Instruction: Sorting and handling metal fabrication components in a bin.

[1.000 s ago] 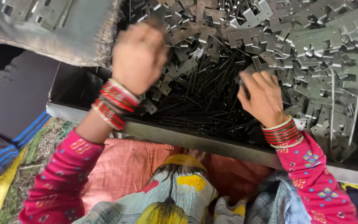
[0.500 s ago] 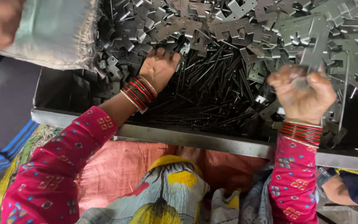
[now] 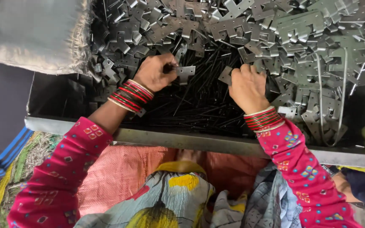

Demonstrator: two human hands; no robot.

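My left hand point(image 3: 157, 71) grips a small grey metal bracket point(image 3: 186, 72) just above a heap of thin dark pins point(image 3: 195, 105). My right hand point(image 3: 246, 86) pinches another flat metal piece point(image 3: 226, 75) at the pile's edge, close beside the left hand. Both wrists wear red and gold bangles, and both sleeves are pink with small printed squares. A big mound of stamped grey metal brackets point(image 3: 275, 29) fills the far side of the tray.
A metal tray edge point(image 3: 191, 141) runs across in front of me. A grey woven sack point(image 3: 34, 33) lies at the upper left. Bent wire loops point(image 3: 330, 105) rest on the brackets at right. Patterned cloth covers my lap point(image 3: 178, 194).
Both hands have come together over the dark pins. The left hand moved right and now holds a bracket; the right hand moved left and lower with a metal piece.
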